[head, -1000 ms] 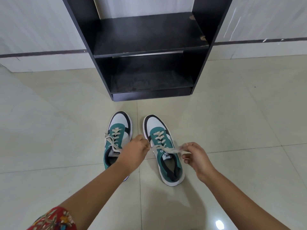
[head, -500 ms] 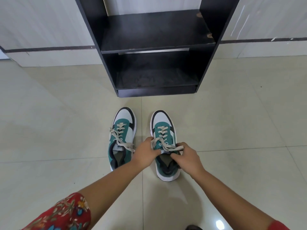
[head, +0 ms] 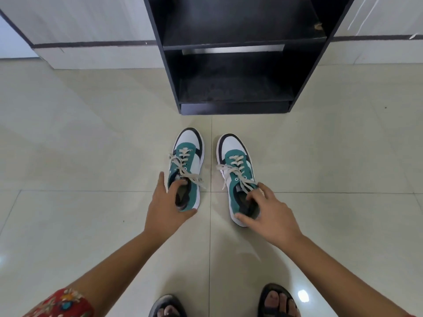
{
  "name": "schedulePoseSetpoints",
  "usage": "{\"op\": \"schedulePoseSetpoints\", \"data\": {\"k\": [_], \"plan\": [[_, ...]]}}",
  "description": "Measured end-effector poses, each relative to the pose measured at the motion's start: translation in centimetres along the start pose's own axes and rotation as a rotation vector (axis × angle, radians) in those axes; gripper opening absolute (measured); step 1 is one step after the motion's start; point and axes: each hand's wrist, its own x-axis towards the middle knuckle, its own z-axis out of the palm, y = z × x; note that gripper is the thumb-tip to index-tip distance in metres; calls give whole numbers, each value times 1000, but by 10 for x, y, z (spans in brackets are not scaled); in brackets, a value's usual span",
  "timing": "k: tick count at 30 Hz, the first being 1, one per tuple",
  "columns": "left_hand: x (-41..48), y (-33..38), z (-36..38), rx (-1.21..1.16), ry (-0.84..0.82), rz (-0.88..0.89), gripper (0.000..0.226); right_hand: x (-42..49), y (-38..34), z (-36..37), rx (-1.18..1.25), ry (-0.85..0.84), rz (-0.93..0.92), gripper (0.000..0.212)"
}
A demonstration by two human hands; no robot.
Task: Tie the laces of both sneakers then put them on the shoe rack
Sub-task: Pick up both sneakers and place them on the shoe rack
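Two teal, white and black sneakers stand side by side on the tiled floor, toes toward the black shoe rack [head: 233, 108]. The left sneaker [head: 190, 143] and the right sneaker [head: 232, 145] both have cream laces lying loosely over their sides. My left hand [head: 163, 209] grips the left sneaker at its heel, fingers inside the opening and thumb on the outer side. My right hand [head: 272, 216] grips the right sneaker's heel the same way, fingers in the collar, thumb at the back. Both rack shelves hold nothing.
The rack stands against a white wall with a dark stripe [head: 91, 44]. My feet in dark sandals [head: 168, 305] [head: 278, 300] show at the bottom edge. Pale floor tiles spread to both sides of the sneakers.
Both hands have left the right sneaker's laces. The left hand moved across to the left sneaker's heel, and the right hand slid back to the right sneaker's heel.
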Motion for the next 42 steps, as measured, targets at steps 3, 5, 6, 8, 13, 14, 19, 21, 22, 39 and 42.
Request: {"op": "schedulePoseSetpoints", "data": {"k": [3,5,6,8,13,14,19,21,22,39,42], "plan": [[6,-5,-1,27,-143,-14,70,6,-7,9,-104,-89,10,65],[7,-5,1,27,-133,22,57,10,-11,11,-86,-79,31,52],[5,-3,1,25,-117,35,52,12,-12,11,-85,-70,37,43],[0,2,3,54,-104,57,44,12,-13,12,-110,-73,54,33],[-7,17,14,194,-103,151,37,12,-13,20,-119,-30,55,24],[-6,20,16,188,-98,164,35,13,-11,22,-119,-16,50,25],[-3,29,11,161,-92,180,35,16,-8,19,-57,40,-2,30],[-1,37,-1,145,-105,170,35,16,-13,6,-31,67,-7,28],[-2,44,-10,140,-114,163,34,16,-18,-2,-10,77,-9,27],[-112,232,-331,99,-125,250,27,-123,-183,-324,-60,262,-94,35],[-94,259,-380,88,-71,279,27,-111,-205,-377,-63,317,-99,33]]}}
